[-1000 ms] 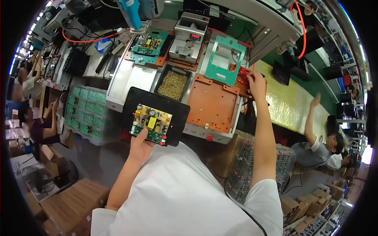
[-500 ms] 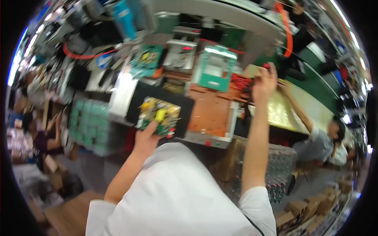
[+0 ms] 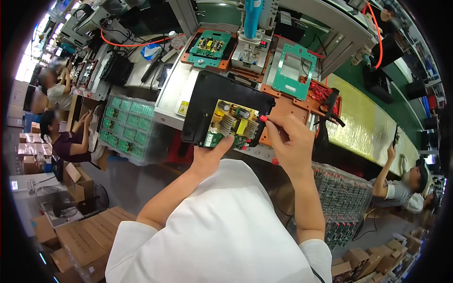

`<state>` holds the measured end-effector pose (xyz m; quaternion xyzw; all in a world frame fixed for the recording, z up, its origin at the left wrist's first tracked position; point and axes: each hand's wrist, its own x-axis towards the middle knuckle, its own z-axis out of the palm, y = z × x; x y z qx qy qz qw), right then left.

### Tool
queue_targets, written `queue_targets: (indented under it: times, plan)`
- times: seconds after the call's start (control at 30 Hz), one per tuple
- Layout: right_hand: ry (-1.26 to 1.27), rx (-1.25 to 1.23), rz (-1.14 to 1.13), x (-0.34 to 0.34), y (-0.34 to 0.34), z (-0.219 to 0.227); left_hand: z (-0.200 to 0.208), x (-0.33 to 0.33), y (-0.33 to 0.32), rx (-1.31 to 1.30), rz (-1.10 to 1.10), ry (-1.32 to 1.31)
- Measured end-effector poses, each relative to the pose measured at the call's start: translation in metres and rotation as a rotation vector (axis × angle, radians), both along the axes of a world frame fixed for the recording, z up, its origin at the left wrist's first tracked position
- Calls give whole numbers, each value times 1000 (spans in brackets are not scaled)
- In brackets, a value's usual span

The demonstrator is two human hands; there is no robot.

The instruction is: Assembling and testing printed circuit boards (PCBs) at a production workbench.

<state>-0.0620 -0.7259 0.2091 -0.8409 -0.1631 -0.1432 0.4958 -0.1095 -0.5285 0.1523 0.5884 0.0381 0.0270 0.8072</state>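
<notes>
My left hand (image 3: 207,158) is closed on the near edge of a circuit board (image 3: 241,126), thumb on top and fingers out of sight underneath. The board carries capacitors, grey heat sinks and a yellow transformer, and it lies over a flat black plastic panel (image 3: 198,106). Whether my left fingers also grip the panel cannot be made out. Between thumb and forefinger of my right hand (image 3: 295,146) is a small red cap-like piece (image 3: 263,118), at the board's right edge. Other red pieces show at the board's lower right corner.
Ahead are a teal frame (image 3: 293,70) on an orange fixture, a second board in a teal holder (image 3: 207,47) and a bin of red parts (image 3: 323,93). Stacked clear trays of boards (image 3: 127,122) stand left, others (image 3: 342,198) right. A co-worker (image 3: 410,181) works at the right.
My right hand has come from beside the red parts bin, back and right, down to the board's right edge with the red piece. My left hand still holds the board. The whole view has shifted.
</notes>
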Motion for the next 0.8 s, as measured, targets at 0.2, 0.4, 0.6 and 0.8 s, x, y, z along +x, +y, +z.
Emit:
queue_targets:
  times: [0.2, 0.4, 0.6, 0.8]
  plan:
    - [-36, -40, -8, -1, 5, 2, -2, -8, 5, 127, 1, -105]
    - [11, 52, -28, -5, 10, -1, 1, -17, 8, 180, 14, -165]
    - [-17, 19, -39, -12, 13, -1, 6, -20, 7, 273, 6, -274]
    - [-83, 13, -42, -11, 19, -6, 23, -19, 9, 595, -31, -407]
